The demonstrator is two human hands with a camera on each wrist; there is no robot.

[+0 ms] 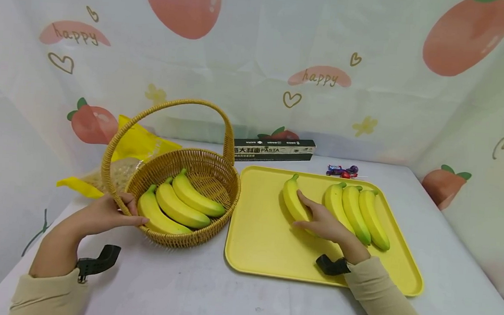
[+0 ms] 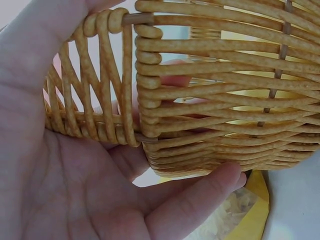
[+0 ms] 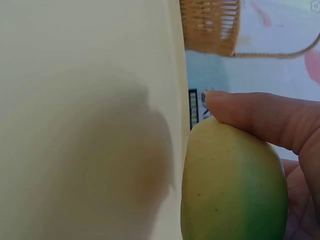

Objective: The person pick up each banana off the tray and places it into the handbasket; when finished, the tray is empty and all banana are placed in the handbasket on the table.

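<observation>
Over the L half of the yellow tray [image 1: 255, 247], my R hand [image 1: 323, 223] grips one banana [image 1: 293, 198], thumb and fingers closed about it, so the gap is just a banana wide. Its stem end points away from me; can't tell if it's touching the tray or lifted a bit. Just R of that hand, partly behind it, 3 tray bananas [image 1: 356, 214] lie close together, stems also pointing away.

Well over to the L, my L hand [image 1: 105, 213] holds the wicker basket [image 1: 177, 241] by its rim, approx. where the handle [image 1: 112, 154] joins, thumb at the rim, fingers curled round. Just R of L thumb, inside the basket, 3 basket bananas [image 1: 179, 206] lie side by side, the closest right by the thumbtip.

Past L hand, behind the basket: a yellow bag [image 1: 142, 143], part see-through. Beyond & between both hands, a dark pasta box [image 1: 274, 150] near the tray's far edge. Farther off from R hand, past that edge, some wrapped candies [image 1: 342, 171]. White table [image 1: 209, 290] under it all, incl. the bit between my wrists.
</observation>
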